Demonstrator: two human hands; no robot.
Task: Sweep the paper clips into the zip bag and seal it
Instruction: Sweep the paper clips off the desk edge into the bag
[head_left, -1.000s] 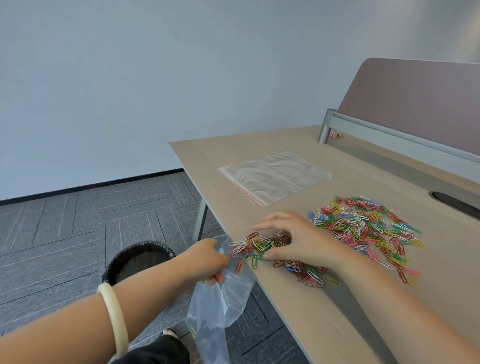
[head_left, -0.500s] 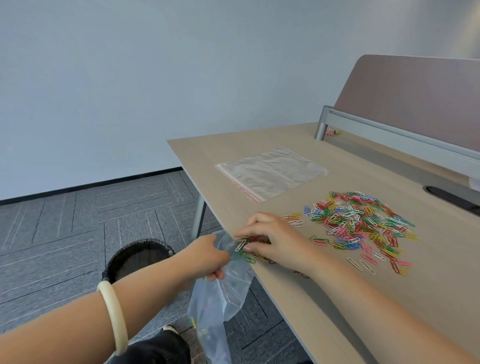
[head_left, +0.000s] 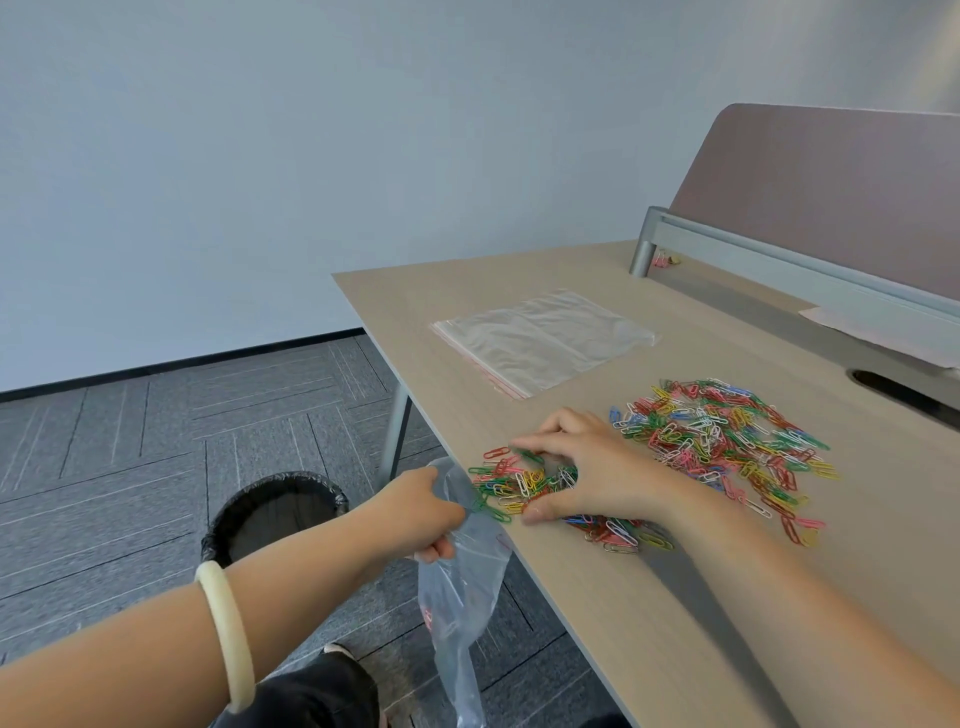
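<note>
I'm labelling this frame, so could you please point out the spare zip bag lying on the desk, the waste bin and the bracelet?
spare zip bag (head_left: 545, 340): head view, middle of the flat clear plastic.
waste bin (head_left: 332, 501): head view, its black-lined right rim.
bracelet (head_left: 228, 631): head view, middle of the pale band.

Two bare forearms reach forward from the bottom of the view. The left arm stretches from the lower left, a pale bangle (head_left: 228, 634) around its wrist. The left hand (head_left: 421, 514) is closed, fingers curled and pinching the rim of a clear zip bag (head_left: 462, 587). The right arm comes in from the lower right. The right hand (head_left: 587, 473) lies palm down with fingers spread and bent like a claw, fingertips pressing onto the table (head_left: 649, 597).
</note>
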